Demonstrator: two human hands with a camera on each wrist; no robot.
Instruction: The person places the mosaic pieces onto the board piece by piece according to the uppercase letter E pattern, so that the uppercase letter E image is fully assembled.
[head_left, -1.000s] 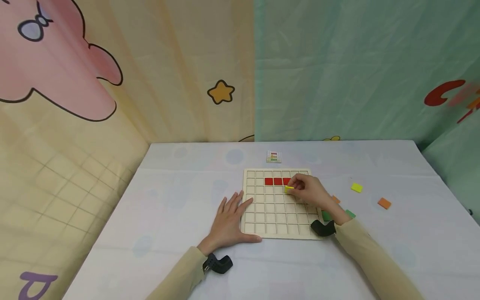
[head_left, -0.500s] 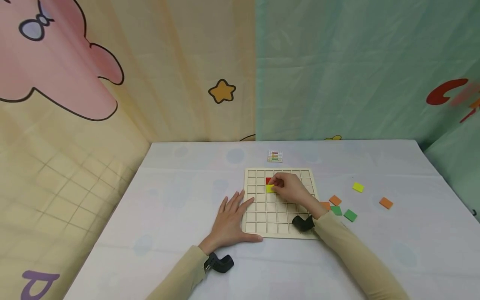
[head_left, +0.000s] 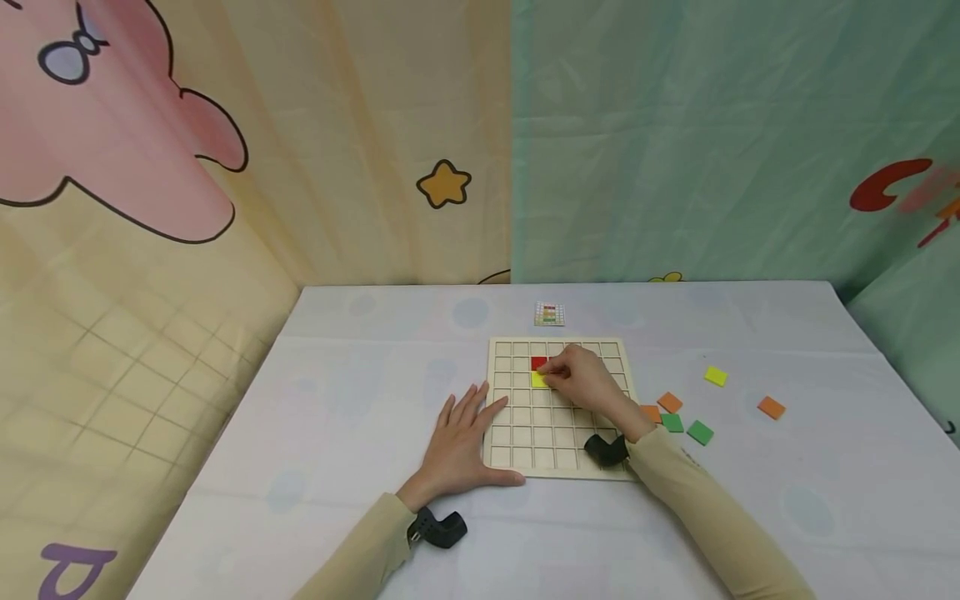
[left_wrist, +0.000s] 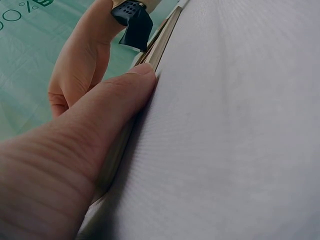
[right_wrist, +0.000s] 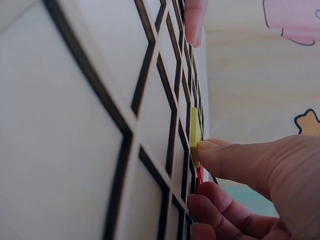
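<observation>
A pale wooden grid board [head_left: 522,436] lies on the table. My right hand [head_left: 588,385] is over its upper middle, pinching a yellow square tile [head_left: 537,380] at a cell just below a red tile [head_left: 538,363]. In the right wrist view the thumb meets the face of the yellow tile [right_wrist: 194,132], which stands slightly proud of the grid. That hand hides the other red cells. With fingers spread, my left hand [head_left: 453,454] rests along the board's left edge. Its thumb [left_wrist: 125,87] lies against the near edge in the left wrist view.
Right of the board lie loose tiles: yellow [head_left: 716,376], orange [head_left: 771,407], green [head_left: 701,432] and a few more orange and green ones, partly behind the right forearm. A small card with a coloured grid pattern [head_left: 550,314] lies behind the board.
My right hand has moved left across the board with the yellow tile, from below the right end of the red row to below its left end. The left hand stays put.
</observation>
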